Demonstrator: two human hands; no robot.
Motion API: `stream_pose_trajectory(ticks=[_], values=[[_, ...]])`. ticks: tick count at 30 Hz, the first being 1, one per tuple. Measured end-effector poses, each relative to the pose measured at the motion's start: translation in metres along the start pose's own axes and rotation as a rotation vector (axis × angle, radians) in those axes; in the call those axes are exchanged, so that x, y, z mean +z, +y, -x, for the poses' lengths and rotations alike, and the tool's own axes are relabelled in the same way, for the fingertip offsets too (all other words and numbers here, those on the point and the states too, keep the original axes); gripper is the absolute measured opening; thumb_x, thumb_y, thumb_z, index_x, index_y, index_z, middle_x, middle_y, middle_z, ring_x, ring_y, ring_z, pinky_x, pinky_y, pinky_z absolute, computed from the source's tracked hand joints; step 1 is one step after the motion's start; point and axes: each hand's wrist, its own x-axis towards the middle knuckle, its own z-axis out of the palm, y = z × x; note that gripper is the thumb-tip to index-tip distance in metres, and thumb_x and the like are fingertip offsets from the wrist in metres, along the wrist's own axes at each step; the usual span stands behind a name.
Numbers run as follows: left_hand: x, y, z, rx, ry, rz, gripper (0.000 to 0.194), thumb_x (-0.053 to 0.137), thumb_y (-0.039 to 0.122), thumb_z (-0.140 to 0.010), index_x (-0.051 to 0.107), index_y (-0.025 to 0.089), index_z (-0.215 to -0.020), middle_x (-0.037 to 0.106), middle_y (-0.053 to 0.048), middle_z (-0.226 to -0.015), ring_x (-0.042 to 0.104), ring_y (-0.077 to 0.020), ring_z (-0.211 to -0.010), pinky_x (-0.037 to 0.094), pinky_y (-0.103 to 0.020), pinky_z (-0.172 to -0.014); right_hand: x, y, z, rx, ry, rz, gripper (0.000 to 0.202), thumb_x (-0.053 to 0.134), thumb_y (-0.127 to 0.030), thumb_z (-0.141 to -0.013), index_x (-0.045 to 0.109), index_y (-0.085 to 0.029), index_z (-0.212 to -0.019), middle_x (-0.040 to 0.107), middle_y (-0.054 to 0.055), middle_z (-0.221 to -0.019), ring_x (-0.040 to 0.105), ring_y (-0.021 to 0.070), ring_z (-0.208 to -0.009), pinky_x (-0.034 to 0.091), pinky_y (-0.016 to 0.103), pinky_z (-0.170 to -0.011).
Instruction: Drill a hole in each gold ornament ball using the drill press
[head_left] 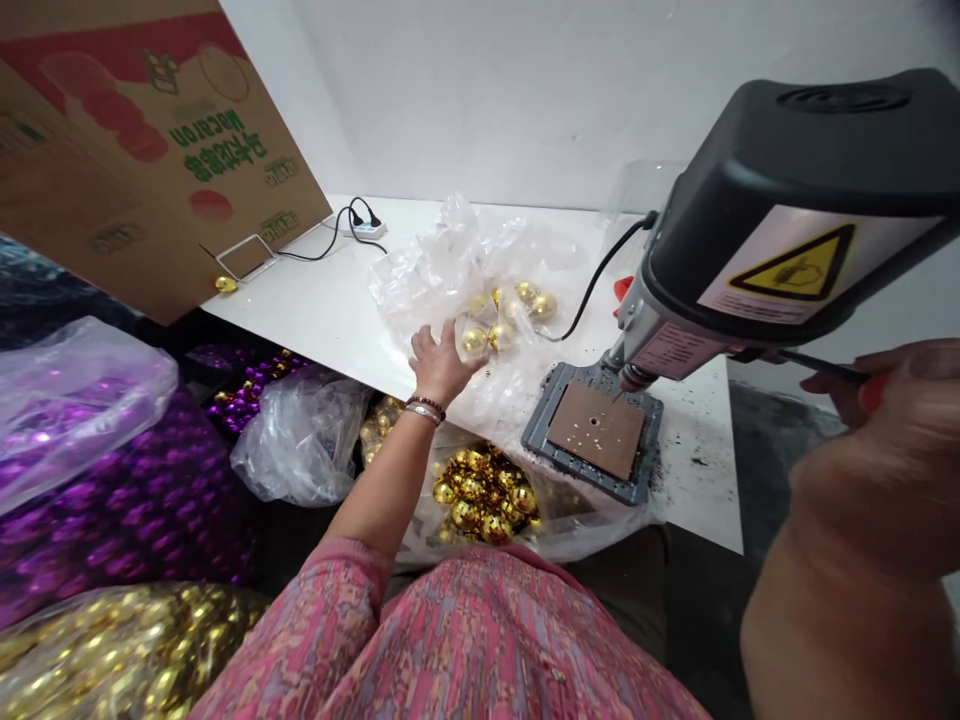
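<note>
My left hand (442, 368), fingers spread and nothing in it, is over the near edge of a clear plastic bag (420, 275) with gold balls (527, 293) in it on the white table. At the right, my right hand (885, 430) is closed round the red-tipped lever (821, 366) of a black and grey drill press (795, 200). Beneath its chuck lies a brown plate (598, 428) with a small hole, on the grey base (547, 425). More gold balls (480, 490) fill an open plastic bag at my lap.
A large cardboard box (165, 130) stands at the left, with one gold ball (226, 285) near it. Purple balls (150, 490) and gold balls (127, 650) fill bags at the lower left. A power strip (367, 229) with cords lies at the back of the white table (322, 310).
</note>
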Motion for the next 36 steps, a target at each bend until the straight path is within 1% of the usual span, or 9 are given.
stream_pose_trajectory(ticks=[3, 6, 9, 13, 17, 21, 27, 31, 36], values=[[0.004, -0.014, -0.007, -0.158, -0.134, -0.054, 0.103, 0.099, 0.038, -0.076, 0.051, 0.026, -0.166, 0.029, -0.026, -0.182, 0.022, -0.0502, -0.171, 0.041, -0.065, -0.129, -0.001, -0.008, 0.002, -0.002, -0.063, 0.089, 0.042, 0.041, -0.055, -0.086, 0.048, -0.017, -0.072, 0.063, 0.01, -0.084, 0.063, 0.0169, -0.09, 0.042, 0.042, -0.08], [0.01, -0.032, -0.016, -0.16, -0.055, 0.046, 0.064, 0.079, 0.021, -0.09, 0.065, 0.015, -0.151, 0.052, -0.026, -0.166, 0.045, -0.0396, -0.163, 0.042, -0.048, -0.132, -0.001, -0.015, 0.002, -0.01, -0.058, 0.1, 0.047, 0.038, -0.062, -0.084, 0.046, -0.018, -0.07, 0.061, 0.011, -0.079, 0.06, 0.0163, -0.082, 0.04, 0.039, -0.073], [0.012, -0.047, -0.027, -0.147, 0.008, 0.139, 0.034, 0.056, 0.015, -0.1, 0.076, 0.014, -0.128, 0.075, -0.021, -0.134, 0.066, -0.0334, -0.138, 0.048, -0.044, -0.125, 0.0, -0.022, 0.001, 0.01, -0.055, 0.095, 0.047, 0.038, -0.063, -0.08, 0.044, -0.019, -0.066, 0.056, 0.009, -0.072, 0.056, 0.0147, -0.075, 0.038, 0.038, -0.071], [0.013, -0.059, -0.036, -0.206, 0.074, 0.191, 0.047, 0.049, 0.009, -0.099, 0.07, 0.017, -0.14, 0.077, -0.014, -0.123, 0.073, -0.0288, -0.12, 0.056, -0.043, -0.114, 0.0, -0.023, 0.002, 0.05, -0.047, 0.104, 0.042, 0.039, -0.059, -0.077, 0.044, -0.019, -0.065, 0.057, 0.009, -0.074, 0.057, 0.0159, -0.078, 0.038, 0.041, -0.075], [0.019, -0.066, -0.027, -0.058, 0.187, 0.166, 0.066, 0.051, -0.003, -0.088, 0.067, 0.017, -0.149, 0.066, -0.018, -0.147, 0.067, -0.0277, -0.129, 0.053, -0.042, -0.117, -0.001, -0.021, 0.004, 0.088, -0.053, 0.098, 0.041, 0.04, -0.059, -0.075, 0.046, -0.02, -0.066, 0.06, 0.01, -0.076, 0.061, 0.0189, -0.082, 0.04, 0.043, -0.076], [0.017, -0.068, -0.019, 0.163, 0.005, -0.149, 0.057, 0.052, 0.001, -0.094, 0.079, 0.025, -0.138, 0.062, -0.018, -0.155, 0.062, -0.0348, -0.134, 0.053, -0.05, -0.115, -0.002, -0.025, 0.002, 0.114, -0.051, 0.099, 0.041, 0.039, -0.06, -0.073, 0.045, -0.021, -0.061, 0.06, 0.011, -0.074, 0.062, 0.02, -0.08, 0.04, 0.043, -0.071], [-0.002, -0.067, -0.024, 0.215, -0.131, -0.328, 0.062, 0.055, 0.001, -0.091, 0.077, 0.019, -0.146, 0.07, -0.023, -0.136, 0.066, -0.038, -0.127, 0.054, -0.051, -0.113, -0.001, -0.037, 0.001, 0.113, -0.048, 0.12, 0.038, 0.038, -0.058, -0.066, 0.045, -0.023, -0.055, 0.05, 0.009, -0.06, 0.057, 0.0184, -0.068, 0.039, 0.039, -0.062], [-0.007, -0.055, -0.021, 0.298, -0.037, -0.264, 0.054, 0.055, 0.008, -0.097, 0.076, 0.015, -0.147, 0.07, -0.022, -0.135, 0.067, -0.035, -0.128, 0.053, -0.047, -0.117, -0.001, -0.036, 0.0, 0.078, -0.026, 0.086, 0.038, 0.04, -0.058, -0.066, 0.047, -0.022, -0.056, 0.049, 0.008, -0.059, 0.056, 0.0167, -0.065, 0.04, 0.036, -0.063], [0.002, -0.035, -0.023, 0.212, -0.225, -0.028, 0.032, 0.061, 0.019, -0.101, 0.084, 0.019, -0.124, 0.076, -0.015, -0.134, 0.07, -0.0279, -0.126, 0.054, -0.037, -0.115, -0.003, -0.03, 0.001, 0.03, -0.027, 0.028, 0.036, 0.044, -0.054, -0.07, 0.048, -0.02, -0.059, 0.054, 0.007, -0.061, 0.056, 0.0142, -0.065, 0.036, 0.031, -0.063]])
